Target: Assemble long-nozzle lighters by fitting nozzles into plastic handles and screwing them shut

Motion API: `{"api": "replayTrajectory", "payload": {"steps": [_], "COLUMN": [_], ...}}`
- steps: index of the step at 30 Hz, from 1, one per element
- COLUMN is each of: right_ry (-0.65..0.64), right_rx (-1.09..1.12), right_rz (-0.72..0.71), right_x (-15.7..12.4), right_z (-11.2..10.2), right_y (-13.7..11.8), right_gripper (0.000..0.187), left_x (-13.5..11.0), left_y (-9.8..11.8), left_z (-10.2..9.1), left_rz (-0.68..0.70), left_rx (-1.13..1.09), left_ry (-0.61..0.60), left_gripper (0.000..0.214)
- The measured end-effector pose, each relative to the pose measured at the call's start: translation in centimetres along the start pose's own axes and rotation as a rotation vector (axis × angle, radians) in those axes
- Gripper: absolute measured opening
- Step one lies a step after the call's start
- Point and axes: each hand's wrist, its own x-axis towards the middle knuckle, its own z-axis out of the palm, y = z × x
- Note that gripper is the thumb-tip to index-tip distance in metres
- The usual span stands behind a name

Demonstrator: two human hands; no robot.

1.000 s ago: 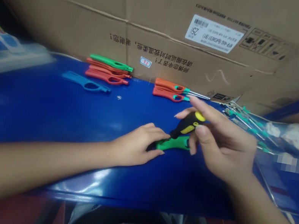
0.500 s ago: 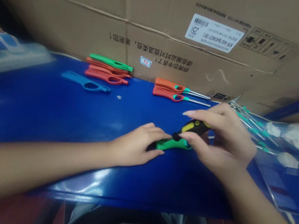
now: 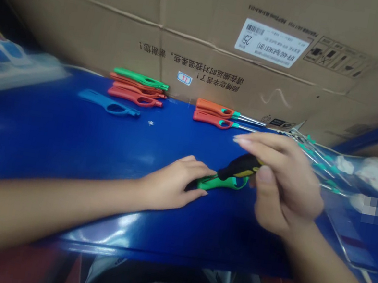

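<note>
My left hand (image 3: 182, 179) is closed on the left end of a green lighter handle (image 3: 220, 183) that lies on the blue tabletop. My right hand (image 3: 281, 177) grips a black and yellow screwdriver (image 3: 239, 166) from its right end. The screwdriver slants down to the left, and its shaft meets the green handle beside my left fingertips. My left fingers hide the exact spot where the tip sits. The right part of the handle, with its trigger loop, shows below the screwdriver.
Behind stand a stack of red and green lighter handles (image 3: 136, 98), a blue handle (image 3: 109, 104) and tiny screws (image 3: 150, 123). Two orange-red lighters (image 3: 213, 119) with metal tubes lie near the cardboard box (image 3: 203, 17). Loose tubes (image 3: 320, 162) and a phone (image 3: 354, 241) are at right.
My right fingers have shifted along the screwdriver, and its handle has rotated, with the yellow patch turned to the lower side. My left hand and the green handle stay put.
</note>
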Motion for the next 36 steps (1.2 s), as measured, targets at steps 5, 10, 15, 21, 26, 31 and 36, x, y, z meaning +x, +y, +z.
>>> {"api": "replayTrajectory", "payload": {"steps": [5, 10, 15, 21, 26, 31, 36], "right_ry": [0.065, 0.03, 0.042, 0.02, 0.009, 0.072, 0.002], "right_rx": [-0.038, -0.108, 0.05, -0.049, 0.14, -0.039, 0.282], "right_rz": [-0.028, -0.092, 0.073, 0.017, 0.075, -0.031, 0.207], "right_x": [-0.1, -0.4, -0.1, 0.0, 0.2, -0.4, -0.7], "right_z": [0.0, 0.4, 0.8, 0.2, 0.3, 0.8, 1.4], "right_y": [0.0, 0.0, 0.4, 0.7, 0.4, 0.3, 0.7], "right_gripper": [0.033, 0.045, 0.033, 0.036, 0.028, 0.04, 0.038], "left_x": [0.0, 0.0, 0.0, 0.0, 0.0, 0.0, 0.0], "left_y": [0.0, 0.1, 0.0, 0.0, -0.1, 0.0, 0.0], "left_z": [0.0, 0.0, 0.0, -0.1, 0.0, 0.0, 0.1], "left_rz": [0.007, 0.003, -0.005, -0.002, 0.003, 0.003, 0.018], "left_rx": [-0.004, -0.008, 0.01, 0.006, -0.001, -0.008, 0.009], "left_ry": [0.008, -0.002, -0.003, -0.003, 0.002, 0.006, -0.009], "left_gripper": [0.03, 0.026, 0.029, 0.03, 0.027, 0.032, 0.028]}}
